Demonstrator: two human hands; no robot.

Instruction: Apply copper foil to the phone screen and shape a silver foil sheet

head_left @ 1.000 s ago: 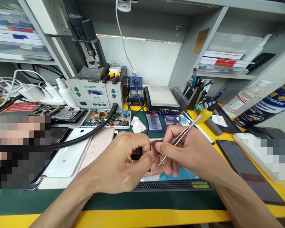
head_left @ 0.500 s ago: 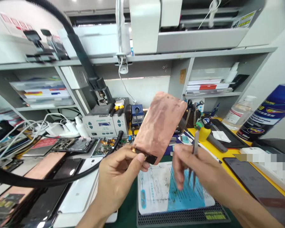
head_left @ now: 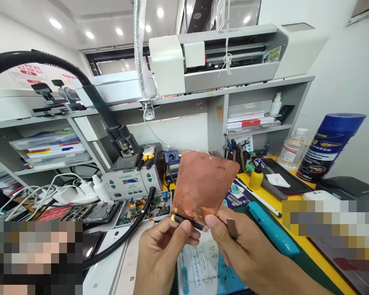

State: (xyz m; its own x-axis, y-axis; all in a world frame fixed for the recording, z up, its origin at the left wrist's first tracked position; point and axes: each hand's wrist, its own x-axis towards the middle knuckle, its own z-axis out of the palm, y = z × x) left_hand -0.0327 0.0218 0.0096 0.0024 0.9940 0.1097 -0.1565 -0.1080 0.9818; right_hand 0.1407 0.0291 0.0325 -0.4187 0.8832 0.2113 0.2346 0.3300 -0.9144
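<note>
A copper-coloured panel point(head_left: 203, 180) with a dark strip and a gold connector along its lower edge is held up in front of the bench. My left hand point(head_left: 167, 250) pinches its lower left edge, thumb on the dark strip. My right hand point(head_left: 236, 241) has its thumb and fingers on the lower right corner of the panel. Metal tweezers point(head_left: 232, 228) also rest in my right hand, mostly hidden by it. Beneath both hands lies a white and blue pad point(head_left: 199, 262).
White phones point(head_left: 106, 262) and a tray of small parts point(head_left: 119, 221) lie at the left, where a black hose point(head_left: 132, 225) crosses. A grey station point(head_left: 130, 182) stands behind. At the right are a teal tool point(head_left: 273, 229), a yellow bottle point(head_left: 256, 179) and a blue can point(head_left: 329, 147).
My right hand has moved in and now grips the panel's lower right corner. The panel has tilted and sits lower in view. The camera view has shifted upward, showing the ceiling.
</note>
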